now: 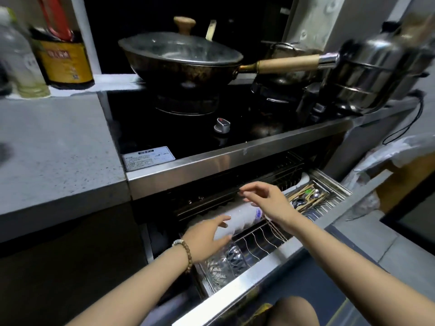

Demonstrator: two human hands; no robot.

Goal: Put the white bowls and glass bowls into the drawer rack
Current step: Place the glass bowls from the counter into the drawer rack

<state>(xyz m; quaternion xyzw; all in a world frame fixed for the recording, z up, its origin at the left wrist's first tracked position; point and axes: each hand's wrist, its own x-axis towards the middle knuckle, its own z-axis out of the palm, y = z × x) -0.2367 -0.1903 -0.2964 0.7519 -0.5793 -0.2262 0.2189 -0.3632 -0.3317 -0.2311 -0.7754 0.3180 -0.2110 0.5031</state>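
The drawer rack (261,238) is pulled out below the stove. A row of white bowls (237,220) stands on edge in its wire slots. Glass bowls (223,262) sit in the rack's near left corner. My left hand (207,238) rests against the near end of the white row, fingers spread and touching it. Over the far end of that row my right hand (266,201) hovers with fingers apart, holding nothing.
A cutlery tray (310,196) with chopsticks and spoons fills the drawer's right side. Above are the steel stove edge (211,165), a lidded wok (181,60) with a long handle and a steel pot (367,71). Bottles stand on the grey counter (54,156) at left.
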